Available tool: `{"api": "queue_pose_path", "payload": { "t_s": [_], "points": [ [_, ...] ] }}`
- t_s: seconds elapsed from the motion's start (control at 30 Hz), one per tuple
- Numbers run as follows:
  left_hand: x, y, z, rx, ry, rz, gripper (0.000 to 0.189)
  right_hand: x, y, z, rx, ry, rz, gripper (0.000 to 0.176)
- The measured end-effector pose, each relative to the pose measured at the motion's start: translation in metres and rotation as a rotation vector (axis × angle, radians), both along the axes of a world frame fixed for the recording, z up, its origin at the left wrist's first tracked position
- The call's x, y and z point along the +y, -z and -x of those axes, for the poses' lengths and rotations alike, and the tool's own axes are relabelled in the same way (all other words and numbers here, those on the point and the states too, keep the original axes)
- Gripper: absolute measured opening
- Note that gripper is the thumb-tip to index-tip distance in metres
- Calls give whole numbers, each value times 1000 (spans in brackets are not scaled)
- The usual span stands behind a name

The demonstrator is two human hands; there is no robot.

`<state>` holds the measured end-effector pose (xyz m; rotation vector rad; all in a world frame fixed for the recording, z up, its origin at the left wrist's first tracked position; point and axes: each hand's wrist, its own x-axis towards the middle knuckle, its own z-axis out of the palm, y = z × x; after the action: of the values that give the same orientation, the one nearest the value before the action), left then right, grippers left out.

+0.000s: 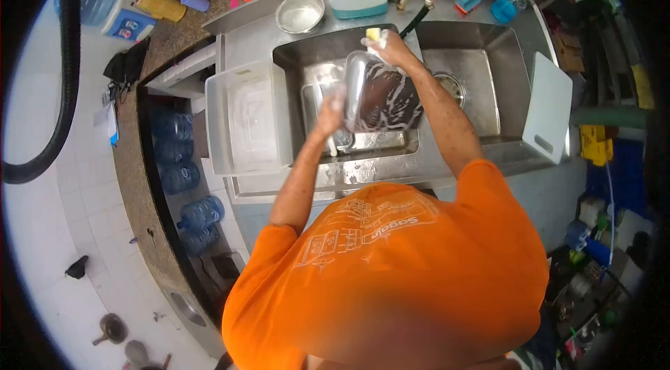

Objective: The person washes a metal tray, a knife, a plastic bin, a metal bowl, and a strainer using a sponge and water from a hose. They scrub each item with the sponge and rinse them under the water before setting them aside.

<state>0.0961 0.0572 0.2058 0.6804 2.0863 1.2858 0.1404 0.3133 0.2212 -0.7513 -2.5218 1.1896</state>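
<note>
Orange shirt (391, 251) cloth spreads nearest, below a metal double sink (478, 73). Left of it sits a clear plastic bin (248, 115). Over the left basin is a soapy brown pan (386, 94). The left hand (331, 112) blurs beside it, finger state unclear; the right hand's (394, 50) fingers clamp a yellow sponge (373, 33).

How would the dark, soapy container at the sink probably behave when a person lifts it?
The container is likely slippery, because white suds streak its surface. It seems rather stiff, since its sides keep a rectangular shape. A grip by the right hand might slide, as foam shows there too.
</note>
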Motion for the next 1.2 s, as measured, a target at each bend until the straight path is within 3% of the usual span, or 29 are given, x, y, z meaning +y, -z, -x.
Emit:
{"api": "queue_pose_path", "payload": {
  "t_s": [0.03, 0.07, 0.1, 0.17, 0.2, 0.23, 0.27, 0.3, 0.33, 0.37, 0.4, 0.43, 0.5, 0.53, 0.63, 0.67, 0.7, 0.73, 0.77, 0.8, 0.87, 0.9, 0.97, 1.0, 1.07, 1.1, 1.17, 1.2],
  "points": [
    [14, 21, -17, -58, -100, -52, 72, -1, -1, -3, 12, -40, -191, 41],
    [25, 24, -34, -11, -125, -351, 58, 4, 3, -4, -22, -33, -159, 38],
    [33, 33, -47, -211, -190, -117, 67, 11, 11, -10, -35, -18, -160, 38],
    [51, 99, -65, -161, -285, -188, 58, 15, 30, -30, 436, 204, -228, 29],
    [57, 119, -74, -171, -272, -187, 58, 7, 22, -47, 351, 242, -283, 16],
    [64, 133, -81, -129, -351, -213, 52, 5, 61, -54, 357, 306, -422, 16],
    [70, 143, -86, -85, -429, -239, 52, -29, 37, -73, 495, 311, -261, 28],
    [72, 149, -90, -94, -416, -233, 52, -46, 67, -84, 215, 236, -126, 41],
    [72, 154, -96, -106, -429, -230, 52, -70, 82, -93, 397, 249, -429, 43],
    [72, 157, -100, -117, -446, -228, 52, -83, 82, -110, 386, 255, -428, 43],
    [71, 140, -104, -280, -439, -330, 54, -92, 82, -126, 343, 137, -471, 41],
    [66, 122, -107, -286, -433, -324, 54, -94, 82, -137, 301, 20, -507, 40],
    [61, 95, -107, -337, -392, 6, 53, -60, 90, -152, 145, 405, -18, 37],
    [58, 132, -106, -194, -337, -105, 51, -44, 95, -148, 138, 405, -21, 37],
    [83, 79, -125, -178, -347, -82, 61, -26, 93, -134, -143, 456, -185, 22],
    [89, 86, -125, -148, -361, -27, 72, -46, 125, -123, -18, 367, -310, 22],
    [86, 153, -119, -55, -369, -61, 75, -58, 158, -111, 115, 277, -439, 22],
    [86, 153, -112, -126, -394, 4, 77, -50, 162, -110, 120, 278, -445, 22],
    [75, 152, -113, -201, -418, 88, 79, -47, 168, -116, 106, 122, -453, 21],
    [71, 152, -114, -197, -413, 93, 79, -41, 162, -116, 100, -30, -463, 21],
    [72, 152, -119, -80, -476, 11, 57, -7, 125, -120, -149, 353, -131, 20],
    [68, 139, -124, -90, -483, 23, 57, 13, 110, -115, -8, 507, -260, 21],
    [78, 98, -118, -143, -399, 32, 56, 3, 92, -100, -272, 504, -263, 20],
    [78, 132, -115, -126, -419, 57, 56, -16, 96, -98, -269, 508, -269, 20],
    [76, 148, -112, -144, -451, 26, 56, -56, 117, -93, 110, 53, -513, 20],
    [71, 132, -115, -172, -488, 17, 56, -46, 118, -95, 116, 52, -509, 20],
    [68, 112, -113, -305, -443, -30, 56, -12, 116, -116, -223, 90, -307, 18],
    [72, 112, -110, -287, -468, -63, 57, 9, 84, -125, -231, 297, -80, 19]
  ]
}}
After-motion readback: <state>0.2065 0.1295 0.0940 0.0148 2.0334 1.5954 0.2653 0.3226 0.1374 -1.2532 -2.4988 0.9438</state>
